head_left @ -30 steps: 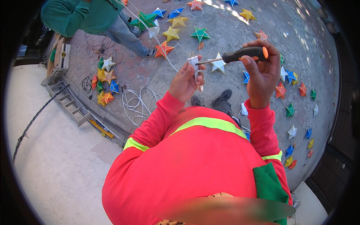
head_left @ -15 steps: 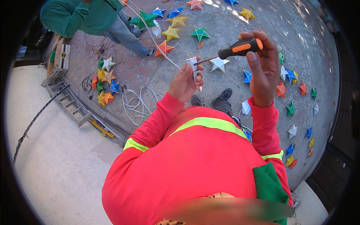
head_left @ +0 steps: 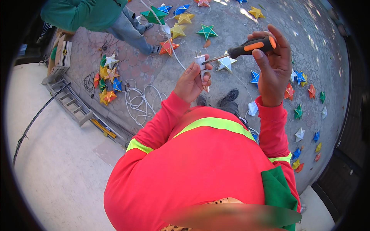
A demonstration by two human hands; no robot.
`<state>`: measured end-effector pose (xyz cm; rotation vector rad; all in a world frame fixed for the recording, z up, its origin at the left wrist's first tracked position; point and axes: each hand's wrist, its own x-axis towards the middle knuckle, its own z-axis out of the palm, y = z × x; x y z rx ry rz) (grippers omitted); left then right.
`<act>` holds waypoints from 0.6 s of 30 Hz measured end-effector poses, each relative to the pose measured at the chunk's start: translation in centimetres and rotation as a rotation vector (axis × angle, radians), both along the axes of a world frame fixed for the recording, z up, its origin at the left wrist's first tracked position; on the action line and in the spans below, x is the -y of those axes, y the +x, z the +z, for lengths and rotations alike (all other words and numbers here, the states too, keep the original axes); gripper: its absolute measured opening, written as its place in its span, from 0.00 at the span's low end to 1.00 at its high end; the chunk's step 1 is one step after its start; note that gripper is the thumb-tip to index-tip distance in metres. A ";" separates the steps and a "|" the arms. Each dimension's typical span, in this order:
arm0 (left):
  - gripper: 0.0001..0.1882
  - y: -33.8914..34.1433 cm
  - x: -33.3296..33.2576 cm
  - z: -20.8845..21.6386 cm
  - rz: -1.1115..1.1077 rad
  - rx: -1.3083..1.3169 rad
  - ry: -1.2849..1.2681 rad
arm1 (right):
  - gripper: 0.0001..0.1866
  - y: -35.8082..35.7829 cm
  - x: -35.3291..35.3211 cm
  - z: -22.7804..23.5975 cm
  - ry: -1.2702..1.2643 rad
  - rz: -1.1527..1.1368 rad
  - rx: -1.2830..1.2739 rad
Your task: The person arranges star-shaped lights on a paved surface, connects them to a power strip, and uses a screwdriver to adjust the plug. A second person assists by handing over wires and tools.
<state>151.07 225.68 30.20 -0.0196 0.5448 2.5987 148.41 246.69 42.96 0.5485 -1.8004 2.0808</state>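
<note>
A white electrical plug (head_left: 200, 61) is pinched in my left hand (head_left: 190, 81), its two metal prongs pointing up and away. My right hand (head_left: 273, 69) grips a screwdriver (head_left: 251, 46) by its black and orange handle, between thumb and fingers. The shaft runs leftward, and its tip meets the right side of the plug beside my left fingertips. Whether the tip sits in a screw is too small to tell. A white cord (head_left: 176, 56) passes just behind my left hand.
Star lanterns in several colours, such as a green one (head_left: 206, 32) and a red one (head_left: 169, 47), lie on the paved ground with wires between them. Coiled white cable (head_left: 139, 101) lies left of my feet. A ladder (head_left: 75, 104) rests by the wall; a person in green (head_left: 86, 17) stands far left.
The fingers of my right hand have shifted on the screwdriver handle, the index finger now straighter and higher. Both hands have moved slightly right. The person in green has moved slightly up in view.
</note>
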 end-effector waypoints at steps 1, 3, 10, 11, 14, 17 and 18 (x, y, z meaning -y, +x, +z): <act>0.27 0.0 0.0 0.0 -0.001 0.001 0.001 | 0.31 -0.1 0.0 0.0 -0.036 0.020 0.020; 0.28 -0.1 0.1 -0.1 -0.004 0.001 0.000 | 0.32 -0.3 0.1 0.0 -0.118 0.061 0.051; 0.28 -0.3 0.2 -0.1 -0.006 -0.008 0.019 | 0.28 -0.6 0.5 0.1 0.013 0.035 -0.040; 0.28 -0.2 0.2 0.0 -0.007 -0.014 0.027 | 0.28 -0.7 0.5 0.1 -0.020 0.065 -0.043; 0.30 0.0 0.4 0.4 -0.026 -0.036 0.019 | 0.26 -0.7 0.6 -0.1 -0.010 0.093 -0.064; 0.27 -0.2 0.6 0.6 -0.012 -0.041 -0.026 | 0.25 -0.5 0.4 -0.5 0.018 0.035 -0.083; 0.26 -0.3 0.7 0.7 0.003 -0.051 -0.047 | 0.24 -0.5 0.2 -0.6 0.024 0.003 -0.089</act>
